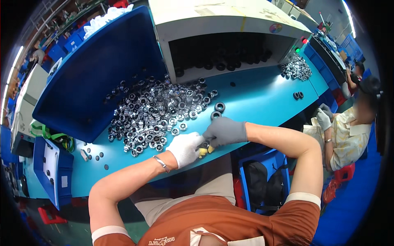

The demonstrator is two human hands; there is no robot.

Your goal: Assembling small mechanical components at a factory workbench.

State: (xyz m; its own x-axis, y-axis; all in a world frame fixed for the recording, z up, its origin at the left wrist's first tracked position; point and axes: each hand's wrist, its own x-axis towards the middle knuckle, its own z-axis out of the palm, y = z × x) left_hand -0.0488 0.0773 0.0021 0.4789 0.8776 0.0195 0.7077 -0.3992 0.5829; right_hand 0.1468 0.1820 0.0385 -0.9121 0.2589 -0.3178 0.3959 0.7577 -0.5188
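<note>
Both my hands meet at the near edge of the turquoise table, closed around a small black tyre [205, 144] mostly hidden by the fingers. My left hand [184, 150], in a white glove, grips it from the left. From the right, my right hand [226, 132], in a grey glove, pinches it. Yellow coverings show at the tips of the thumbs. Whether a wheel hub sits inside the tyre cannot be made out. Just beyond my right hand lie two black tyres [220, 107]. A large heap of small chrome wheel hubs [158, 110] spreads out beyond my left hand.
The heap spills from a tipped blue bin [102, 69]. A pale open-fronted box housing [234, 30] with dark tyres inside stands at the back. More chrome parts [296, 67] lie far right, near two tyres [298, 95]. A co-worker [344, 131] sits at right.
</note>
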